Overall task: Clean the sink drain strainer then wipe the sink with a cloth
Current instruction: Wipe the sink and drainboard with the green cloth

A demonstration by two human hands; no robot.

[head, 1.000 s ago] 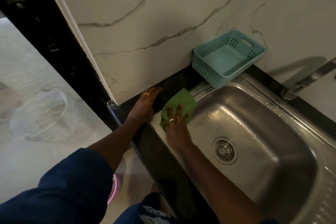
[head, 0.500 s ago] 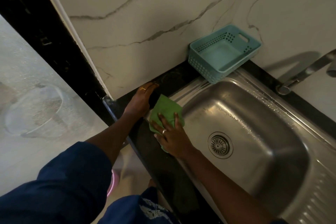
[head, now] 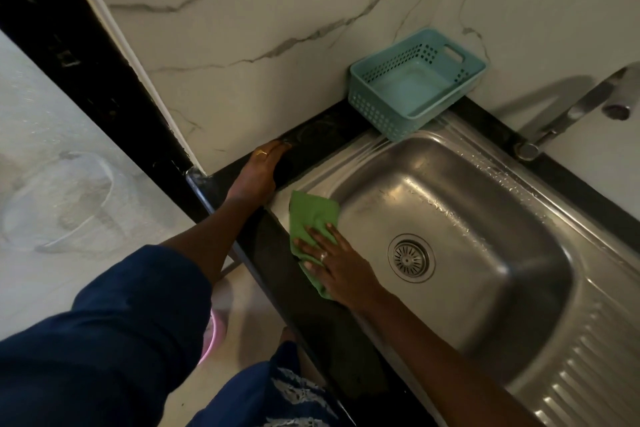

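A green cloth [head: 310,215] lies flat on the near-left rim of the steel sink [head: 460,208]. My right hand [head: 334,262] presses down on the cloth's lower half, fingers spread. The round drain strainer [head: 411,257] sits in the sink's bottom, just right of that hand. My left hand [head: 258,173] rests flat on the black counter [head: 322,132] at the sink's left corner, holding nothing.
A teal plastic basket [head: 415,85] stands on the counter against the marble wall, overhanging the sink's far rim. A steel tap [head: 568,111] reaches in from the upper right. Ribbed drainboard [head: 595,367] lies at the lower right. Floor lies to the left.
My right hand has dragged the green cloth along the sink's left rim toward me, away from the far corner. The left hand has stayed on the counter.
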